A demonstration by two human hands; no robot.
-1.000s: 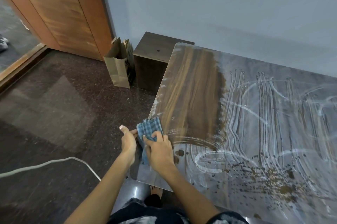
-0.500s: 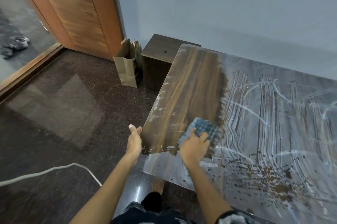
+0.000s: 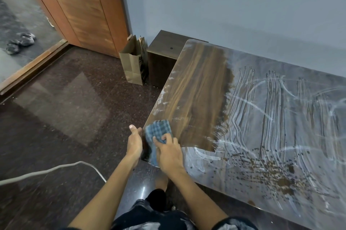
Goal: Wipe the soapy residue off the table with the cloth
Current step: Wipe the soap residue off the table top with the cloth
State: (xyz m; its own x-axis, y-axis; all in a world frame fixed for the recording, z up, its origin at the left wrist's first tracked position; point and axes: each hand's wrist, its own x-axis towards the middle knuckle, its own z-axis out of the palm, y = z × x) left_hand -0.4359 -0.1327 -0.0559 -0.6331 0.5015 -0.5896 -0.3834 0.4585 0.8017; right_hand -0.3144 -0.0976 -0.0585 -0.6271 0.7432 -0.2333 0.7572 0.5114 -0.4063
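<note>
While the right hand gripped the checked cloth at the bench corner, soapy residue lay rightward; the left hand rested loosely open against the edge.

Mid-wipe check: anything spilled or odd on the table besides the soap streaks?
Yes. Brown splatter dots the soapy table near its front edge, right of the right hand pressing the cloth. It looks like a spill, still unwiped.

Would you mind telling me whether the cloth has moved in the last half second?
Yes. The cloth has slid left, from mid-table to the table's left edge.
</note>
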